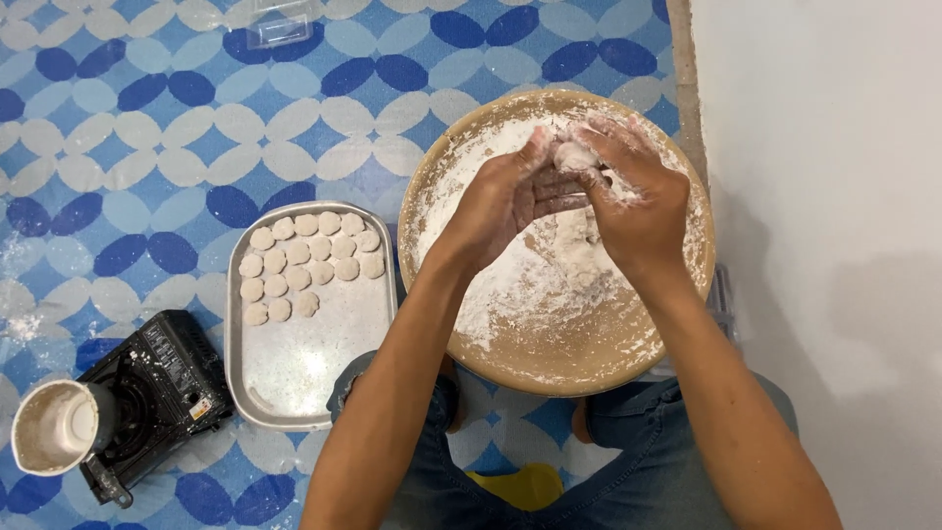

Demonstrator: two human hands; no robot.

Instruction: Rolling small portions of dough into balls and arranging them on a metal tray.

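Your left hand [505, 201] and your right hand [628, 191] meet over the far part of the wide round wooden tray dusted with white flour [549, 363]. Between them sits a small pale lump of dough [572, 155], pressed between the left palm and the curled right fingers, so both hands are closed loosely about it rather than clenched. It looks soft and light and will likely take any dent you give it; the flour on your skin should keep it from sticking, though it may also let the lump slip. Hold it across its middle with flat palms, not fingertips, if you want it to keep an even shape.

Left of the wooden tray, just beside it, lies a rectangular metal baking tray [294, 383] with rows of small flattened dough rounds [309, 260] filling its far end; its near half is bare. Further left and nearer to you stands a black portable gas stove [162, 388] with a floury metal jug [59, 427] at its left edge.

Everything rests on a floor mat patterned in blue and white petals [147, 128], with flour smeared at its left side. A plain white wall [834, 147] closes the right side, and your denim-clad knees are tucked under the tray's near rim.
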